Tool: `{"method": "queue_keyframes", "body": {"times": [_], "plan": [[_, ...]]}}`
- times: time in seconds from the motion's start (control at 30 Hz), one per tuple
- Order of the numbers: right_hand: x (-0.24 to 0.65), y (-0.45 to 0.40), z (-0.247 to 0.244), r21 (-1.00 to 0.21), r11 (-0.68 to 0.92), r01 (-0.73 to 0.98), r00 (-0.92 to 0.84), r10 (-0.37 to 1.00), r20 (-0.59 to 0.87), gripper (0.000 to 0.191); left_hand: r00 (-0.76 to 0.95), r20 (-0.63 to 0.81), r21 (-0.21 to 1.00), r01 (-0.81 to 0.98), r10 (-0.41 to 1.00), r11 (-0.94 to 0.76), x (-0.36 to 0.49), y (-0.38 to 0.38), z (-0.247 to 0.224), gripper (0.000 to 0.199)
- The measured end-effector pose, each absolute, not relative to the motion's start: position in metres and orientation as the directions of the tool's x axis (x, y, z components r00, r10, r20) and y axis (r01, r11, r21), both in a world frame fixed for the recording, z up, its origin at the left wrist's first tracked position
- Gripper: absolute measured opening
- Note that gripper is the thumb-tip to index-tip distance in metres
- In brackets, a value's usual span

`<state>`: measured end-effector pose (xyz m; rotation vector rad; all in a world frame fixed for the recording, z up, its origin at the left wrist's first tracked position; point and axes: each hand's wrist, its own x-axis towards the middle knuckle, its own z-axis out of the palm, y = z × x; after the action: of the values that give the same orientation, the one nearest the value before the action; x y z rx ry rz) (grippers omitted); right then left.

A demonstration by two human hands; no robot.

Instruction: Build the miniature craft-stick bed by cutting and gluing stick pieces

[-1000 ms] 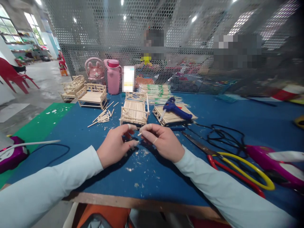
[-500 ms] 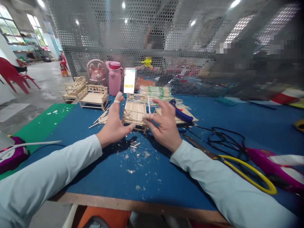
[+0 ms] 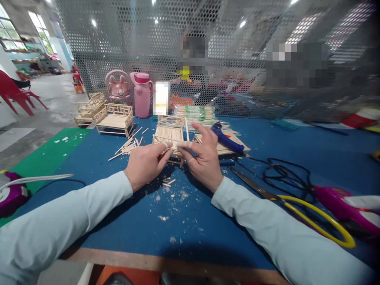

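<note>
A small bench of thin wooden sticks stands at the middle of the blue table. At its near rail, my left hand has thumb and forefinger pinched, its fingertips on the bench's front edge. My right hand meets it from the other side, thumb and fingers closed on the bench's near right part, with one finger raised. A pale upright stick rises beside the right fingers. White wraps cover some fingertips. What lies between the fingertips is too small to tell.
Two finished-looking stick benches stand back left, with loose sticks nearer. A pink bottle and lit phone stand behind. To the right are a blue glue gun, black cable and yellow-handled scissors.
My left hand has moved right and down to the bench's front, its spread thumb and forefinger now closed together. My right hand has stayed nearly in place.
</note>
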<state>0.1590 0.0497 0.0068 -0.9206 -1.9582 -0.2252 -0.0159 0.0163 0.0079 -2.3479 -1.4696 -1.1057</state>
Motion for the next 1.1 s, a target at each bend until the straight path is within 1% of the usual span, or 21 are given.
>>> {"method": "queue_keyframes", "body": {"times": [0.13,0.27,0.37,0.5,0.67,0.8,0.9,0.93,1.03,1.1], "plan": [[0.158,0.050,0.005,-0.248,0.705,0.665,-0.274,0.539,0.796,0.016,0.260,0.597,0.224,0.854,0.759,-0.469,-0.010,0.020,0.011,0.033],[0.158,0.051,0.004,-0.242,0.714,0.657,-0.276,0.527,0.804,0.016,0.282,0.568,0.222,0.852,0.773,-0.474,-0.008,0.022,0.011,0.030],[0.157,0.051,0.004,-0.242,0.708,0.663,-0.270,0.527,0.806,0.016,0.266,0.554,0.245,0.854,0.789,-0.460,-0.007,0.023,0.011,0.031],[0.156,0.051,0.005,-0.257,0.699,0.667,-0.262,0.543,0.798,0.018,0.254,0.551,0.267,0.848,0.795,-0.457,-0.005,0.025,0.011,0.032],[0.155,0.050,0.003,-0.269,0.692,0.670,-0.234,0.540,0.808,0.018,0.221,0.563,0.337,0.819,0.797,-0.465,-0.004,0.025,0.009,0.029],[0.154,0.050,0.002,-0.263,0.697,0.667,-0.232,0.530,0.816,0.018,0.224,0.566,0.343,0.811,0.793,-0.474,-0.004,0.024,0.008,0.029],[0.156,0.050,0.005,-0.269,0.715,0.645,-0.229,0.517,0.825,0.019,0.228,0.561,0.315,0.831,0.796,-0.459,-0.005,0.024,0.009,0.030],[0.158,0.050,0.006,-0.285,0.717,0.636,-0.212,0.518,0.829,0.021,0.233,0.556,0.293,0.843,0.798,-0.450,-0.005,0.024,0.010,0.030],[0.164,0.049,0.010,-0.369,0.705,0.605,-0.109,0.532,0.840,0.036,0.259,0.526,0.211,0.883,0.810,-0.419,-0.005,0.024,0.011,0.032],[0.167,0.049,0.010,-0.417,0.688,0.594,-0.051,0.550,0.834,0.038,0.277,0.505,0.166,0.898,0.817,-0.407,-0.005,0.024,0.012,0.033]]}}
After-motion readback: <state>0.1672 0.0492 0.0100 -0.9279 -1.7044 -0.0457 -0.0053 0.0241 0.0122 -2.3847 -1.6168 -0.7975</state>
